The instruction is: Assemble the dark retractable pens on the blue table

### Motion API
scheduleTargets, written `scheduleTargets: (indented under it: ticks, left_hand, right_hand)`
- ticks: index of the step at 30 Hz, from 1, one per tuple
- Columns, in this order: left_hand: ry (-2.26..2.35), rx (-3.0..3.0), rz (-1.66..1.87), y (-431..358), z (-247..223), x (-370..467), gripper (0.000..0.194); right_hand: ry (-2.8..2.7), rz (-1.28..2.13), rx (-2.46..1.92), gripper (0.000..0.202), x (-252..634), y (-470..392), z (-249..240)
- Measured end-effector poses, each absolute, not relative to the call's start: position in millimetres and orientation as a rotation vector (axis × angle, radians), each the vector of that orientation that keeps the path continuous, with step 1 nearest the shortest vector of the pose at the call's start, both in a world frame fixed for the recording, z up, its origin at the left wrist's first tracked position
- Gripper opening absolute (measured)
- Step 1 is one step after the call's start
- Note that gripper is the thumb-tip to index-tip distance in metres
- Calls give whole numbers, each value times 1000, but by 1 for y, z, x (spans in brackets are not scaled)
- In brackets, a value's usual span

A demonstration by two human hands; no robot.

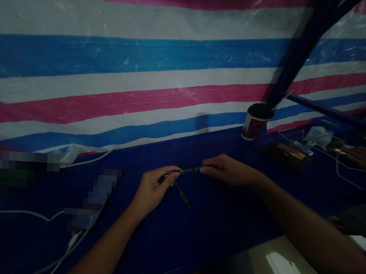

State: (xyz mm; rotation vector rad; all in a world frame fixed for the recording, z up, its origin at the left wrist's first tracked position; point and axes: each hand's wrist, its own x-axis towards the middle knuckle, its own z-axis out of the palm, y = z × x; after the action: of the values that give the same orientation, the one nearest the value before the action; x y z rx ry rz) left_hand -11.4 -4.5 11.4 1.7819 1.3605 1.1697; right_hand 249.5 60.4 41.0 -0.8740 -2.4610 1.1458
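A thin dark pen (pixel 188 171) stretches between my two hands, just above the blue table. My left hand (pixel 153 187) pinches its left end between thumb and fingers. At the other end, my right hand (pixel 226 169) has its fingers closed on the same pen; whether the pen is in one piece or two cannot be made out in the dim light. Below my left fingertips a second dark pen (pixel 184 197) slants down to the right, its tip toward me. Its upper end is hidden by my left thumb, so I cannot tell if it is held or lies on the table.
A lidded paper cup (pixel 254 124) stands at the back by a blue metal post (pixel 295 65). At left lies a blurred-out phone (pixel 100 198) with a white cable (pixel 20 212). On the right are a dark patterned pouch (pixel 285 155), cables and another person's hand (pixel 363 157). Striped sheeting (pixel 126 96) hangs behind.
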Motion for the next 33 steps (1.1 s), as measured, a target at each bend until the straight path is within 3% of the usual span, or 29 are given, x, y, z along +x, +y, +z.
scheduleTargets:
  ticks: [5, 10, 16, 19, 24, 29, 33]
  left_hand:
    - [1274, 1447, 1355, -4, 9, -3, 33]
    - [1167, 1330, 1139, -4, 9, 11, 45]
    - [1167, 1290, 1122, -9, 8, 36, 49]
    - [1164, 1308, 1143, -11, 8, 40, 54]
    - [1250, 1389, 1185, -8, 6, 31, 47]
    - [1326, 1429, 1201, -2, 0, 18, 41]
    - [1371, 1481, 1222, 1, -1, 13, 34]
  right_hand:
    - [-2526, 1437, -777, 52, 251, 59, 43]
    - [-2359, 1450, -734, 38, 245, 55, 39]
    - [-2181, 1595, -652, 59, 237, 48, 32]
    - [-2117, 1539, -651, 60, 236, 48, 29]
    - [-2007, 1390, -811, 37, 239, 56, 28]
    - [-1969, 1145, -994, 49, 242, 59, 33]
    - [-1979, 987, -1088, 35, 243, 62, 33]
